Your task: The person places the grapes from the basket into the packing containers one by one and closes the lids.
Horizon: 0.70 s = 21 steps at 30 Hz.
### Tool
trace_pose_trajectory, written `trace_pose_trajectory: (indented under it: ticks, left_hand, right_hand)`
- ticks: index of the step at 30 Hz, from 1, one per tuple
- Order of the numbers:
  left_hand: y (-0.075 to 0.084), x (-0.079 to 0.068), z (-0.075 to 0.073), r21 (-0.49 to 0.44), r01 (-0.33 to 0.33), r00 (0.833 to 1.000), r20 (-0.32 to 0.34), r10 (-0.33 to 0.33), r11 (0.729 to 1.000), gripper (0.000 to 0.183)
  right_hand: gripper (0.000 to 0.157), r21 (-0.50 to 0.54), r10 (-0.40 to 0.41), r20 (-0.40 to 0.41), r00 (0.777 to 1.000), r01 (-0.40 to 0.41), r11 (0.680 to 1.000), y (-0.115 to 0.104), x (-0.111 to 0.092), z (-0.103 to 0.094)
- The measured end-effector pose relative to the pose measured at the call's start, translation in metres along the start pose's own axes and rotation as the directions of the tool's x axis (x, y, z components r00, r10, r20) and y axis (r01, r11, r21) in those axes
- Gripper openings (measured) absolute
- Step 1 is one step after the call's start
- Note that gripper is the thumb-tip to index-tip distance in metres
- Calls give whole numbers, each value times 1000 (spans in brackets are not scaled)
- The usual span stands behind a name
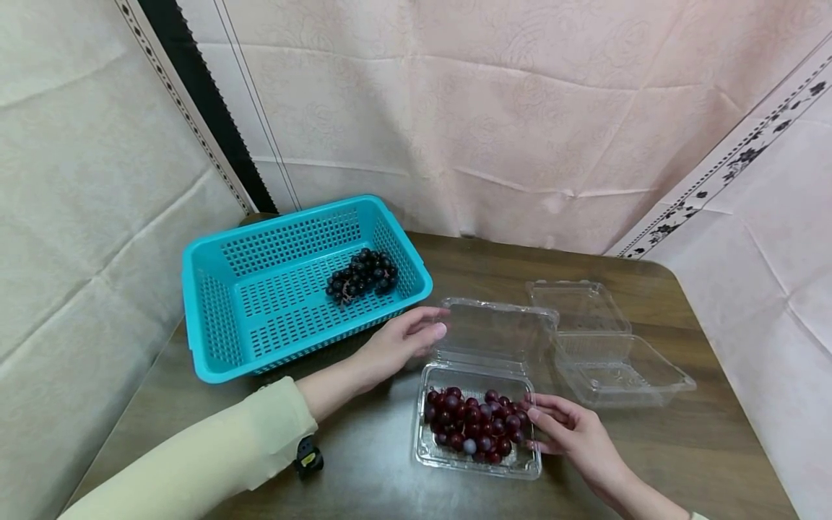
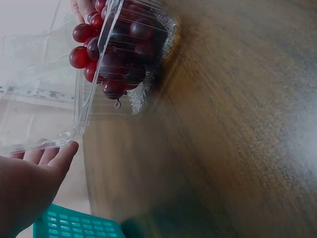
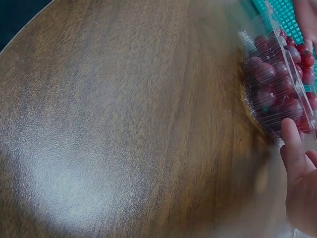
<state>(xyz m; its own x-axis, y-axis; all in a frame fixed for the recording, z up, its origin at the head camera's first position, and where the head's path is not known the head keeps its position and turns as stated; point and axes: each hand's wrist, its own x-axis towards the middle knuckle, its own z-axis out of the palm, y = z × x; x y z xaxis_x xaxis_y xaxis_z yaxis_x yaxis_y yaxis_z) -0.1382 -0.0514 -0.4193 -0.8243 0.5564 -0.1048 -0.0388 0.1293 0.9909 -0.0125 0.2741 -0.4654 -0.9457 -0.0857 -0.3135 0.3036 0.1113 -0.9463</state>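
Observation:
A bunch of red grapes [image 1: 477, 426] lies in the base of a hinged clear plastic box [image 1: 477, 468], whose lid [image 1: 494, 328] stands raised behind it. My left hand [image 1: 396, 350] is at the lid's left edge; in the left wrist view its fingers [image 2: 62, 156] reach straight along that edge, with the fingertips right at the corner. At the right rim of the box is my right hand [image 1: 572, 437]. Its fingers [image 3: 292, 141] touch the outer side wall, close to the grapes [image 3: 282, 84], in the right wrist view.
A blue perforated basket [image 1: 273, 292] stands at the left back, holding a bunch of black grapes [image 1: 364, 276]. Behind my right hand sits another clear box [image 1: 620, 372] with its lid open. White patterned cloth [image 1: 507, 123] hangs around the wooden table [image 1: 708, 433].

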Motion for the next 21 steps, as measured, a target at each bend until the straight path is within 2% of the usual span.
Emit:
trace_pose_trajectory:
  ticks: [6,12,16,21]
  left_hand:
    - [3,-3,-2,-58,-21,999,36,23,998,61]
    - [3,-5,-1,-83,-3,999,49,7,997,69]
    - [1,-8,1,-53,7,999,42,-5,999,68]
    - [-2,-10,3,21,-12,999,30,12,1000,58]
  right_hand:
    - [50,10,6,-6,1000,-6,1000,0,0,0]
    - [49,8,6,-13,1000,-5,1000,0,0,1]
    - [50,9,11,-18,1000,-11,1000,-1,0,2]
    - [50,12,1,-15,1000,-1,1000,-1,0,2]
